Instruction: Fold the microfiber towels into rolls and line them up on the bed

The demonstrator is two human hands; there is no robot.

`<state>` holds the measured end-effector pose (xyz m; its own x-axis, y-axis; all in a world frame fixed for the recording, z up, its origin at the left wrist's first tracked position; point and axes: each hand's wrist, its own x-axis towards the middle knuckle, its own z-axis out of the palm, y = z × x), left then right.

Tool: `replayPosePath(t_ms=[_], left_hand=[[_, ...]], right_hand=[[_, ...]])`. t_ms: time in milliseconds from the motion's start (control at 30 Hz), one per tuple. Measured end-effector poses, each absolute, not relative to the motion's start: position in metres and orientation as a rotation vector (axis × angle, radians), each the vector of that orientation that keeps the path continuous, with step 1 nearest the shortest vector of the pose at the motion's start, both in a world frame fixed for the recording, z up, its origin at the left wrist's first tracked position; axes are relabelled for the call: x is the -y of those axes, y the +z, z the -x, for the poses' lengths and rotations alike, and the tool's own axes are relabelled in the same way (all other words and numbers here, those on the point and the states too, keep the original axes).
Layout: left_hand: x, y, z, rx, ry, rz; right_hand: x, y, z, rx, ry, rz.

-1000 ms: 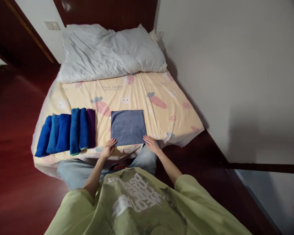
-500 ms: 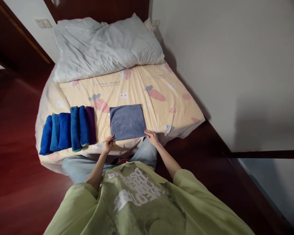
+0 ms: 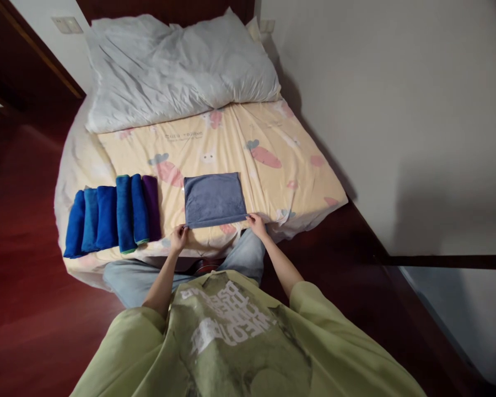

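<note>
A grey-blue towel lies flat on the bed, its near edge turned up into a narrow fold. My left hand pinches the near left corner of that fold. At the near right corner, my right hand has its fingers closed on the other end of the fold. Left of the towel, several rolled towels lie side by side: blue ones, a teal-blue one with a green edge, and a purple one closest to the grey-blue towel.
The bed has a yellow sheet printed with carrots and rabbits. A large white pillow lies across its far end. A pale wall stands at the right, and dark red floor shows at the left.
The towel's near edge has been turned up into a thin fold, so the towel is shorter front to back. Both hands now pinch the fold's ends. The view has shifted slightly.
</note>
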<state>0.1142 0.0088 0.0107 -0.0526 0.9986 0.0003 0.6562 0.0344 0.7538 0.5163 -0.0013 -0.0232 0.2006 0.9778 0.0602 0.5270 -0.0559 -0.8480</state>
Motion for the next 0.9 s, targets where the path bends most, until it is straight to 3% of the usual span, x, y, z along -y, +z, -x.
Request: replayPosePath(t_ms=[900], left_hand=[[-0.021, 0.003, -0.115, -1.827, 0.878, -1.561]], right_hand=[[-0.012, -0.025, -0.511, 1.422, 0.704, 1.850]])
